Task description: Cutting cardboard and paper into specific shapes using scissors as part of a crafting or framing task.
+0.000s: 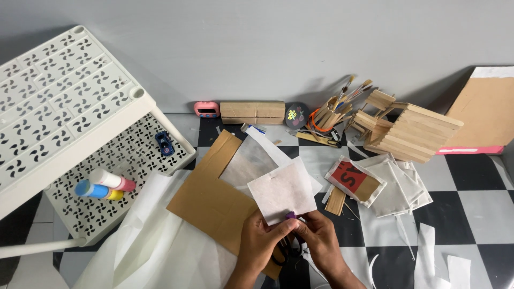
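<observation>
My left hand (261,239) and my right hand (320,237) meet at the bottom centre over the checkered floor. Together they pinch the lower edge of a white paper sheet (281,191). A small purple object (290,215) shows between the fingertips at that edge. Black scissors (284,254) lie under my hands, mostly hidden. A brown cardboard piece (213,200) lies beneath the paper, to the left.
A white perforated plastic rack (69,115) stands at left, with glue tubes (104,185) and a blue toy car (164,143) on its lower shelf. A popsicle-stick structure (409,131), brushes (337,107), white packets (399,187) and paper scraps lie right.
</observation>
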